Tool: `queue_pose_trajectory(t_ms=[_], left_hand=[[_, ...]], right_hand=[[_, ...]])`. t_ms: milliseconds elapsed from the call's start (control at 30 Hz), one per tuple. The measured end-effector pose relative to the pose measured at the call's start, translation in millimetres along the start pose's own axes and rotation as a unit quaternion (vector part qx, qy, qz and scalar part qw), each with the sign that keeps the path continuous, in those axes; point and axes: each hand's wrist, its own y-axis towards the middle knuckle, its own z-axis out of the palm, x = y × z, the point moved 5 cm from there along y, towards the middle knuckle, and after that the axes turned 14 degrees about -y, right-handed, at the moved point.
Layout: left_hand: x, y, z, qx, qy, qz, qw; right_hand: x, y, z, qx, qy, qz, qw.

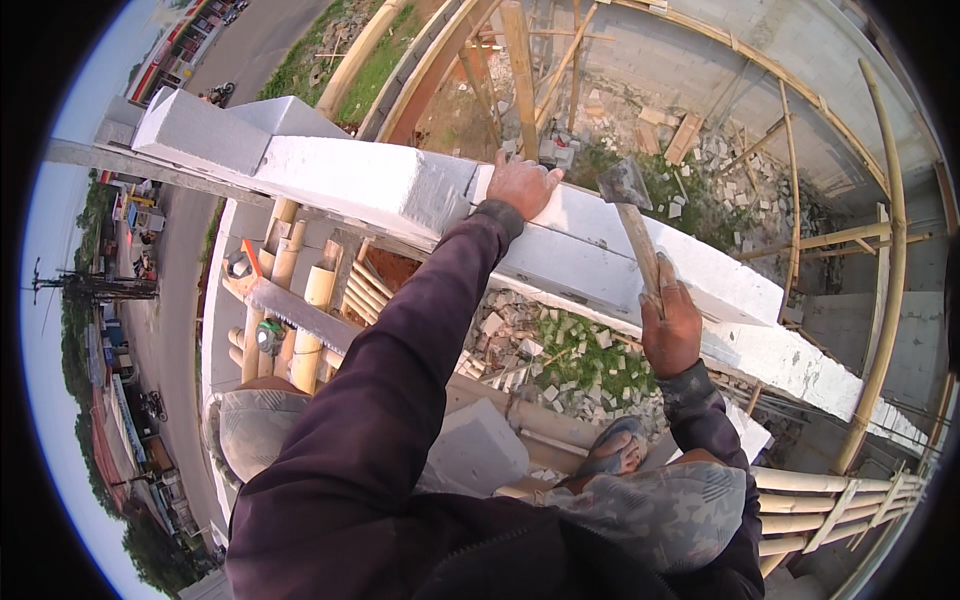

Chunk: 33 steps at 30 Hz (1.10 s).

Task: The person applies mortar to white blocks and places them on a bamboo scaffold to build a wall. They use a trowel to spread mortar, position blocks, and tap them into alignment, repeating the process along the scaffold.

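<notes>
My right hand (672,322) is closed around the wooden handle of a hammer (636,235), whose dark, dusty head is raised over the far side of the wall. My left hand (525,186) lies on top of the row of white blocks, fingers spread over a joint and holding nothing. Under the hammer runs a long white block (590,262), set along the wall line. Left of my left hand stands a taller white block (345,180), its end face rough. A handsaw (305,318) with an orange handle rests on bamboo poles near my left forearm.
A green-and-black tape measure (269,336) sits on the bamboo. A loose white block (478,447) lies by my legs, near my sandalled foot (615,447). Bamboo poles (885,260) rise at right. Rubble (590,370) covers the ground far below; a road (178,330) runs at left.
</notes>
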Motion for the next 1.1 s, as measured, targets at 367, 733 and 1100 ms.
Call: queue_pose_trajectory(t_ms=[367,733,1100], left_hand=[[5.2,4.3,6.7,0.001,-0.02,-0.005,1.0],[17.7,13.7,18.0,-0.032,0.024,0.047,0.998],[40.7,10.6,41.3,-0.052,0.091,0.075,0.992]], right_hand=[[-9.4,-6.2,19.1,0.05,-0.019,0.028,0.998],[-32.8,-159.9,-113.1,-0.125,-0.047,0.335,0.933],[-104.5,-468.3,-197.1,-0.13,-0.155,0.719,0.664]])
